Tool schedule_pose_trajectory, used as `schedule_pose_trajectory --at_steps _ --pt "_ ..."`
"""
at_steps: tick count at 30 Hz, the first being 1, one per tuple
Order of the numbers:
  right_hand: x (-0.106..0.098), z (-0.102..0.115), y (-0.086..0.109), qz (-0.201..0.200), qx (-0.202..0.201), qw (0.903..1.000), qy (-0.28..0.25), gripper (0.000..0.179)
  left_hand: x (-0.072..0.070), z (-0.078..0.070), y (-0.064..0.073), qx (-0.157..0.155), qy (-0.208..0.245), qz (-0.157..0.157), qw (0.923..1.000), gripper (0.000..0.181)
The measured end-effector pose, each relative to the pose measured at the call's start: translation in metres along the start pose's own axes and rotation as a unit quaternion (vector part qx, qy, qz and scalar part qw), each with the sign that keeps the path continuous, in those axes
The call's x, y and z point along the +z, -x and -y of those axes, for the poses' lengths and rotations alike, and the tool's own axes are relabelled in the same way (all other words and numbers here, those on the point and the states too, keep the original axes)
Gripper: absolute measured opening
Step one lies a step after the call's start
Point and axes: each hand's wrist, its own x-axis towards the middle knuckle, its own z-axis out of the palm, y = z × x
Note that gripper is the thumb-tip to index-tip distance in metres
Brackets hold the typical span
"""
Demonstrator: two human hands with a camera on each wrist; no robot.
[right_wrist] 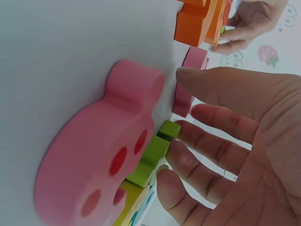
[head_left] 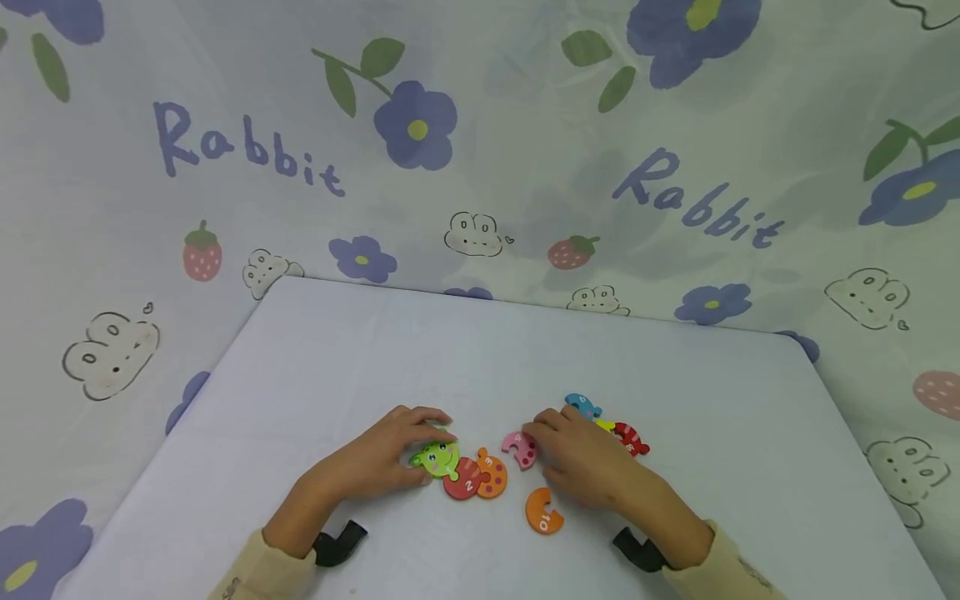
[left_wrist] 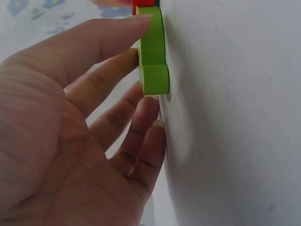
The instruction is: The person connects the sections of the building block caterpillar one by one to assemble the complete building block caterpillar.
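Note:
My left hand (head_left: 390, 454) holds the green caterpillar-head puzzle piece (head_left: 438, 458) between thumb and fingers, at the table surface. Joined to that head are a red piece numbered 2 (head_left: 461, 483) and an orange piece numbered 3 (head_left: 492, 477). Just right of them, my right hand (head_left: 583, 458) pinches a pink piece numbered 4 (head_left: 517, 447), which stands apart from the orange one. In the right wrist view, thumb and index finger lie on either side of it. Under the right palm sit another pink piece (right_wrist: 89, 160) and a green piece (right_wrist: 150, 157), both hidden in the head view.
An orange piece numbered 10 (head_left: 542, 512) lies in front of the right hand. Beyond that hand are blue (head_left: 582, 406), yellow (head_left: 605, 426) and red (head_left: 630, 439) pieces. Black wrist fittings (head_left: 339, 546) show by the sleeves. A patterned cloth (head_left: 480, 167) hangs behind the white table (head_left: 450, 350).

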Motion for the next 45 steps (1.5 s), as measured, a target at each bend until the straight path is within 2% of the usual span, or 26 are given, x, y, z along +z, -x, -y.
schedule_pose_trajectory --at_steps 4,9,12,15,21,26,34,45 --pt "0.000 -0.004 0.005 -0.010 0.000 0.9998 -0.019 0.051 0.000 0.000 0.000 -0.002 0.002 0.000 1.0000 0.051" --pt "0.000 -0.009 0.013 -0.030 0.022 0.9958 -0.083 0.049 0.000 0.000 0.000 0.001 0.003 0.000 1.0000 0.051" --pt "0.000 -0.014 0.016 -0.049 0.028 0.9934 -0.100 0.048 0.000 0.000 0.000 0.002 0.002 -0.002 1.0000 0.051" --pt "-0.001 -0.019 0.018 -0.061 0.029 0.9936 -0.091 0.049 0.000 0.000 0.000 0.004 0.002 -0.003 1.0000 0.051" --pt "0.000 -0.021 0.018 -0.058 0.047 0.9941 -0.078 0.052 -0.001 0.000 0.001 0.002 0.002 -0.002 1.0000 0.051" --pt "0.003 -0.012 0.008 -0.048 0.022 0.9961 -0.070 0.054 -0.001 0.001 0.001 0.002 0.003 -0.002 1.0000 0.051" --pt "0.005 0.007 -0.012 -0.014 -0.008 0.9997 -0.016 0.050 0.001 0.003 -0.001 0.013 0.000 -0.003 0.9999 0.051" --pt "-0.001 0.012 -0.023 -0.004 -0.032 0.9987 -0.040 0.049 -0.001 0.003 -0.001 0.009 -0.005 -0.001 0.9999 0.052"
